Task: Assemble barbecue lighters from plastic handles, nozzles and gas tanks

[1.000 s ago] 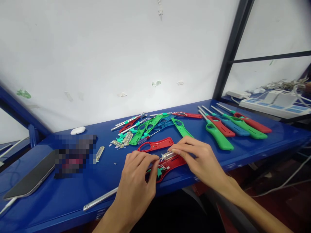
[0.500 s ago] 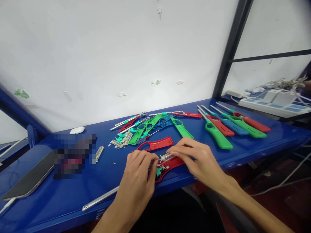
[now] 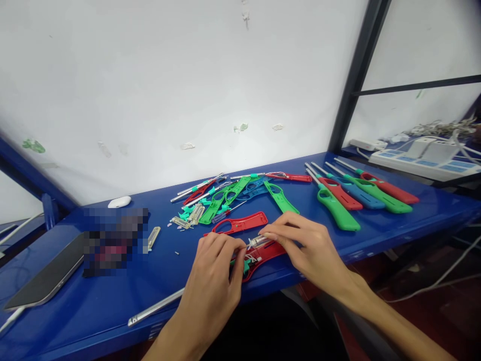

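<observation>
In front of me a red lighter half-shell point(image 3: 272, 251) lies at the table's front edge, with a green trigger piece point(image 3: 247, 265) and white wires inside. My right hand point(image 3: 310, 245) pinches a clear fuel tank point(image 3: 257, 241) just above this shell. At the tank's left end, the thumb and fingertips of my left hand point(image 3: 216, 268) are pressed together; what they pinch is too small and covered to make out. A metal lighter tube point(image 3: 158, 307) sticks out to the left beneath my left hand. Just behind lies another red half-shell point(image 3: 246, 222).
Green shells point(image 3: 281, 198), loose tanks point(image 3: 196, 214) and metal tubes are heaped behind. Several whole lighters point(image 3: 340, 210) lie at right. A screwdriver point(image 3: 221, 216), single tank point(image 3: 153, 237), phone point(image 3: 48, 271) and white case point(image 3: 119, 202) are leftward. A wall stands behind the table.
Almost nothing differs. My left fingertips have shifted very slightly at the tank's end, and the right hand keeps its pinch on the tank.
</observation>
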The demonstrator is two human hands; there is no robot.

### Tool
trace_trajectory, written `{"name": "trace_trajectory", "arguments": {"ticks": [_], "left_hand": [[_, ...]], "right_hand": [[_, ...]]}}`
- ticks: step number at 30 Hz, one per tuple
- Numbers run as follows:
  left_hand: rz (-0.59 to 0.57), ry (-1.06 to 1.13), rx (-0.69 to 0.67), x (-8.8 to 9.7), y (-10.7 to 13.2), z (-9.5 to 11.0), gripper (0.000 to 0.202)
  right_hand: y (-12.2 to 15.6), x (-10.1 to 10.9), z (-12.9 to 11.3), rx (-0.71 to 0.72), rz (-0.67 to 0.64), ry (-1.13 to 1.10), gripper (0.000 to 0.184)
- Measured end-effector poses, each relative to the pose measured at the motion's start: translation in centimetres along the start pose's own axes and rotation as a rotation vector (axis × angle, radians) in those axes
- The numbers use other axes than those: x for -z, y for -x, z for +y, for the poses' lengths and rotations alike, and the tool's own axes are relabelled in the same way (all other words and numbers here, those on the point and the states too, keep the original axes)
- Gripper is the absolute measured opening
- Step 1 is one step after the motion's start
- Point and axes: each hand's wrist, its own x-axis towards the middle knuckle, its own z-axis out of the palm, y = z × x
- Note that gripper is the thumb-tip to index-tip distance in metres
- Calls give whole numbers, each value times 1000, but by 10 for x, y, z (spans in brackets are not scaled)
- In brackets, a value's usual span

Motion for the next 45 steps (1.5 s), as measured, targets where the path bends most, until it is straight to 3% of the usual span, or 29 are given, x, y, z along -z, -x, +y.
{"name": "trace_trajectory", "arguments": {"ticks": [13, 19, 40, 45], "left_hand": [[-10, -9, 10, 0, -2, 0, 15], [23, -15, -14, 0, -1, -1, 15], [-27, -6, 22, 0, 0, 1, 3], [14, -41, -10, 3, 2, 8, 18]], "right_hand": [[-1, 0, -1, -6, -20, -4, 23], [-2, 1, -1, -88, -8, -13, 21], [-4, 2, -3, -201, -71, -27, 20], [-5, 3, -4, -239, -113, -12, 21]]}}
